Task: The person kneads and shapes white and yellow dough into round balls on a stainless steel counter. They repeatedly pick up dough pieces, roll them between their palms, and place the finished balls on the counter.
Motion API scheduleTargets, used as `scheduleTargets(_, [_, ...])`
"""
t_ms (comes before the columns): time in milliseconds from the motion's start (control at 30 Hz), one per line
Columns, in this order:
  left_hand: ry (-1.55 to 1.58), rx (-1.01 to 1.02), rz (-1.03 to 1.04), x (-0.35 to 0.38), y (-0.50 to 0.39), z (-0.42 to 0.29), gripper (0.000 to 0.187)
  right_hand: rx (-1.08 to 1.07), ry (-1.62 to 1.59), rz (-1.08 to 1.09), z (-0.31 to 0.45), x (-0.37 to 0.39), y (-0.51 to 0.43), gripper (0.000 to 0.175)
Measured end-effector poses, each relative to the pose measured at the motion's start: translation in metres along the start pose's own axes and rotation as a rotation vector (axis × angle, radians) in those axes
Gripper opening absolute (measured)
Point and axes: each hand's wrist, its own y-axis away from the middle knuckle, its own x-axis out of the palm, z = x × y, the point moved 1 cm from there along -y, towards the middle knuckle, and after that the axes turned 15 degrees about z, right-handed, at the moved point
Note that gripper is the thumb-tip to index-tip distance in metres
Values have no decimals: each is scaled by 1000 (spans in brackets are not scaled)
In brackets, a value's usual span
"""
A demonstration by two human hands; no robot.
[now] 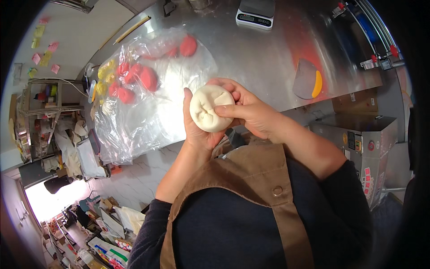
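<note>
A ball of white dough (211,105), pleated towards a pinched centre, is held in both hands above the table's near edge. My left hand (198,131) cups it from the left and below, thumb upright along its side. My right hand (247,107) grips its right side, with the thumb pressing on the folded face and the fingers curled behind. Beyond and to the left, red dough pieces (148,79) and yellow dough pieces (106,71) lie under a clear plastic sheet (131,134).
The steel table (248,60) bears a digital scale (254,16) at the back, a dough scraper with a yellow grip (316,84) at right and a thin wooden rolling pin (132,29) at back left. A metal machine (376,144) stands right, below table level.
</note>
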Motion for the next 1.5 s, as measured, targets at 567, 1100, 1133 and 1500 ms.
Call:
scheduleTargets(567, [-321,-25,-27,8,12,8,61,71,-157,158,3,-15,14,69])
scheduleTargets(1100, [-2444,-125,102,-102,-113,56,58,-45,438,-410,-4,-182,54,51])
scheduleTargets(1133, [-2393,-136,67,-104,-118,61,58,-4,478,-435,-17,-200,51,53])
scheduleTargets(1500, [-1709,72,94,-156,-134,43,52,-256,1047,-393,-78,-193,-35,54])
